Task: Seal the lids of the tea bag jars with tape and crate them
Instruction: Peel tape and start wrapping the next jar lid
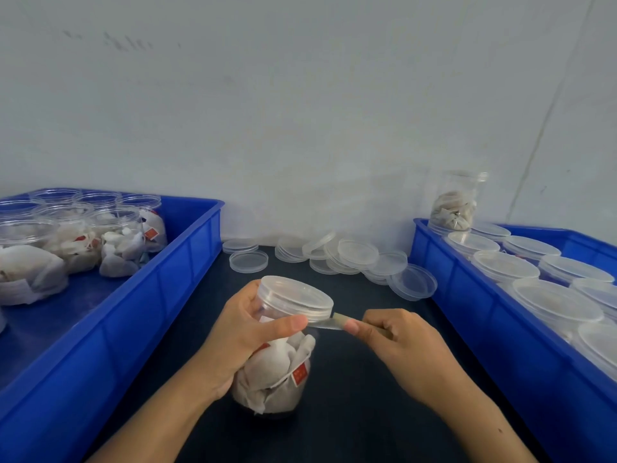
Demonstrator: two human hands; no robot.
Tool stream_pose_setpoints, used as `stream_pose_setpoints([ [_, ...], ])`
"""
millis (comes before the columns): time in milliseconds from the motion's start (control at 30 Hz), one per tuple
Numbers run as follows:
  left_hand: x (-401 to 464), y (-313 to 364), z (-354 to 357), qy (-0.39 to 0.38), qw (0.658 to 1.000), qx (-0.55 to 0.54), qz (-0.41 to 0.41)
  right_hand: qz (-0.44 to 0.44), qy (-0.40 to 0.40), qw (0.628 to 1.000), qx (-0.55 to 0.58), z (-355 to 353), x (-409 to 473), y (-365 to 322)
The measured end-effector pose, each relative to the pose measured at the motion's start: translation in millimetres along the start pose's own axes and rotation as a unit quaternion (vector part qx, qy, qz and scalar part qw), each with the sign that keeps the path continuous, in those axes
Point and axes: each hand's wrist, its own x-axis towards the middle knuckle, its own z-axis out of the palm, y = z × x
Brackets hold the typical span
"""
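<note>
The left hand (238, 332) has its grip clamped around a clear tea bag jar (280, 359), which stands tilted on the dark surface (350, 396) between 2 blue crates, its thumb lying across the jar just under the clear lid (295, 297). The right hand (397, 342) pinches a strip of clear tape (329, 322) between thumb and fingers; the strip runs from that pinch to the lid's rim, where it touches the jar beside the left thumb. The left crate (133, 312) holds open jars (120, 242) of tea bags without lids. The right crate (500, 329) holds lidded jars (554, 302). A pile of loose lids (354, 259) lies on the surface near the wall.
</note>
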Motion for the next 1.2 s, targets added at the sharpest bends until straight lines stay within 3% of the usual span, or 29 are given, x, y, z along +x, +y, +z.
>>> stream_pose_setpoints([
  [433, -2.9, -5.2, 3.6, -0.076, 0.990, -0.108, -0.052, 0.001, 0.028, 1.000, 0.010, 10.3, 3.1, -4.1],
  [567, -2.7, -5.7, 4.2, -0.078, 0.993, -0.082, -0.042, 0.024, 0.012, 0.999, 0.027, 10.9, 2.0, -6.1],
  [733, -5.8, -6.4, 10.3, 0.021, 0.999, -0.032, 0.018, 0.054, 0.054, 0.997, 0.009, 21.1, -3.1, -16.0],
  [933, -7.1, -6.7, 20.7, 0.112, 0.981, 0.134, 0.086, 0.028, 0.065, 0.997, -0.020, 32.1, -11.1, -28.4],
  [1067, -0.9, -9.6, 13.8, 0.133, 0.982, 0.104, 0.079, 0.001, 0.033, 0.999, 0.006, 28.2, -13.0, -31.6],
  [1200, 3.3, -10.4, 2.4, 0.100, 0.993, 0.027, 0.065, -0.035, 0.047, 0.998, -0.012, 17.2, -11.4, -28.0],
])
